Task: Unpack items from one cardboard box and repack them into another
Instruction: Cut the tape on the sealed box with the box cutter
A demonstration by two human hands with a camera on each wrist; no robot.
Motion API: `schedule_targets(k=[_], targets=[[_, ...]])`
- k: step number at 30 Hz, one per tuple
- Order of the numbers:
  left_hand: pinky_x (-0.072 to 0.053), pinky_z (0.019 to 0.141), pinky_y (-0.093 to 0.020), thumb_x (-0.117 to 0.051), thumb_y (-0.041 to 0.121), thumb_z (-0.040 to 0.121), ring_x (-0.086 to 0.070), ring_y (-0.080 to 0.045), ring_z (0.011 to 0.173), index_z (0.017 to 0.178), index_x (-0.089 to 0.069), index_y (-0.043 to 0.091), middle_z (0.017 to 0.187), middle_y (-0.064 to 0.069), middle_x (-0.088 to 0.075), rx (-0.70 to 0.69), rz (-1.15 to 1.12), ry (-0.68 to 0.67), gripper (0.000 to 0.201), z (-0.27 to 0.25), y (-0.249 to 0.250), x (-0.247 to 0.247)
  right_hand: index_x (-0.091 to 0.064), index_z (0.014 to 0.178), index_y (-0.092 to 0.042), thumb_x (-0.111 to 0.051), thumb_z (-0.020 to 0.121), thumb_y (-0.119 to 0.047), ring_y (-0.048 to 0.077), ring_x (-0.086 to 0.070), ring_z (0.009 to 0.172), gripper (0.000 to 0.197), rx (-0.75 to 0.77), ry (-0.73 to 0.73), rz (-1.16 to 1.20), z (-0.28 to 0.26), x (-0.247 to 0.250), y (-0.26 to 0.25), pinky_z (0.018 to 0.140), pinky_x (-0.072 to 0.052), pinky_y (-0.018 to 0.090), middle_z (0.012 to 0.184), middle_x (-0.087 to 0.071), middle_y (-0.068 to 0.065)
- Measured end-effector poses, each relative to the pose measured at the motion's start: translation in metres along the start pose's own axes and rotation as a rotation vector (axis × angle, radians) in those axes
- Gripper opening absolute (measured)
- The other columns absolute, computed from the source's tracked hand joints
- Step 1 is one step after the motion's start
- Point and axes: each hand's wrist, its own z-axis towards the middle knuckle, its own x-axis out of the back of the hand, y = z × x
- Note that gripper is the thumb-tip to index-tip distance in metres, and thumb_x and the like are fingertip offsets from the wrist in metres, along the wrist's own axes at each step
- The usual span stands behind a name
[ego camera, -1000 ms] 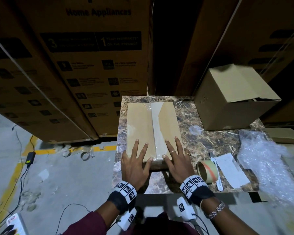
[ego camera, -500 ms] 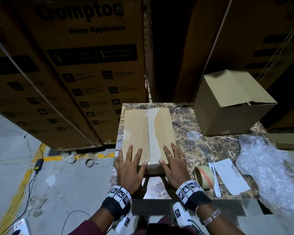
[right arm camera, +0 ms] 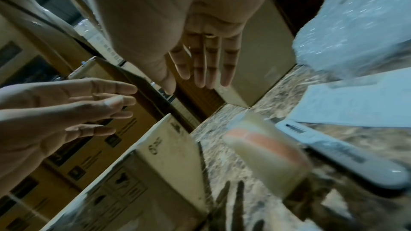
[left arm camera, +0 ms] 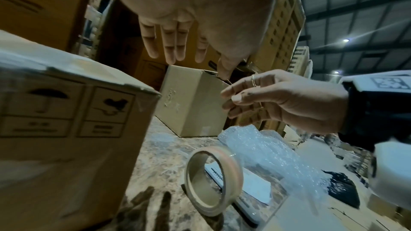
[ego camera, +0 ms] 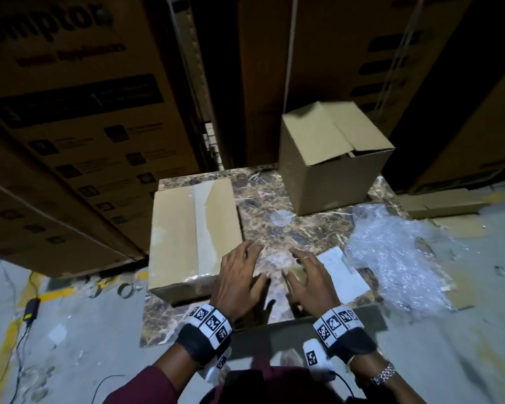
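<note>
Your left hand [ego camera: 239,279] and your right hand [ego camera: 308,279] hover side by side above the near part of the marble table [ego camera: 309,228], both with the fingers loose and spread, and neither one is holding anything. Under your right hand stands the tape roll [left arm camera: 212,180] on its edge, and your fingers [left arm camera: 233,92] are above it, not touching it. Just beside the roll, on its right, lies a white cutter [right arm camera: 342,154] and a white paper sheet [ego camera: 344,272]. The sealed cardboard box [ego camera: 190,237], with a strip of clear tape along its top seam, lies at the left of your left hand, near its fingers [ego camera: 252,249] but apart from them. Further to the right is a heap of bubble wrap [ego camera: 397,258]. At the far side of the table stands the second cardboard box [ego camera: 330,167], its top flaps folded down, well apart from both hands
</note>
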Motion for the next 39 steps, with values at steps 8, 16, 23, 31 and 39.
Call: schedule_targets(k=[8, 16, 23, 31, 39], targets=[[-0.044, 0.103, -0.046, -0.052, 0.042, 0.095, -0.045, -0.031, 0.134, 0.147, -0.041, 0.020, 0.151, -0.010, -0.041, -0.061, 0.050, -0.110, 0.058, 0.009, 0.033, -0.030, -0.059, 0.129, -0.019, -0.062, 0.094, -0.022, 0.019, -0.062, 0.109, 0.035, -0.278, -0.029, -0.097, -0.012, 0.022, 0.078, 0.091, -0.048, 0.029, 0.120, -0.062, 0.000], [-0.045, 0.105, -0.051, -0.061, 0.041, 0.092, -0.043, -0.033, 0.137, 0.149, -0.039, 0.020, 0.152, -0.011, -0.040, 0.043, 0.103, -0.166, 0.065, 0.005, 0.044, -0.036, -0.061, 0.124, -0.019, -0.068, 0.090, -0.020, 0.023, -0.064, 0.108, 0.036, -0.448, -0.068, -0.097, 0.004, -0.011, 0.117, 0.090, -0.052, 0.034, 0.116, -0.066, 0.002], [-0.042, 0.107, -0.053, -0.075, 0.031, 0.082, -0.040, -0.038, 0.135, 0.143, -0.047, 0.013, 0.144, -0.018, -0.046, 0.093, 0.204, -0.054, 0.069, -0.012, 0.034, -0.027, -0.056, 0.128, -0.013, -0.071, 0.089, -0.027, 0.031, -0.059, 0.112, 0.045, -0.401, -0.136, -0.321, 0.020, -0.027, 0.123, 0.090, -0.052, 0.040, 0.118, -0.058, 0.010], [-0.035, 0.113, -0.058, -0.074, 0.029, 0.079, -0.032, -0.041, 0.143, 0.140, -0.049, 0.011, 0.151, -0.019, -0.039, 0.254, 0.236, 0.055, 0.068, -0.030, 0.019, -0.014, -0.063, 0.119, -0.009, -0.077, 0.070, -0.016, 0.037, -0.063, 0.099, 0.052, -0.483, -0.062, -0.194, 0.027, -0.025, 0.129, 0.083, -0.054, 0.041, 0.104, -0.065, 0.015], [-0.032, 0.114, -0.052, -0.073, 0.035, 0.084, -0.029, -0.035, 0.145, 0.144, -0.045, 0.018, 0.154, -0.014, -0.033, 0.356, 0.189, 0.097, 0.068, -0.047, -0.003, 0.010, -0.066, 0.095, -0.012, -0.072, 0.082, -0.005, 0.033, -0.061, 0.082, 0.016, -0.437, 0.206, 0.099, 0.014, 0.019, 0.084, 0.075, -0.050, 0.037, 0.094, -0.063, 0.013]])
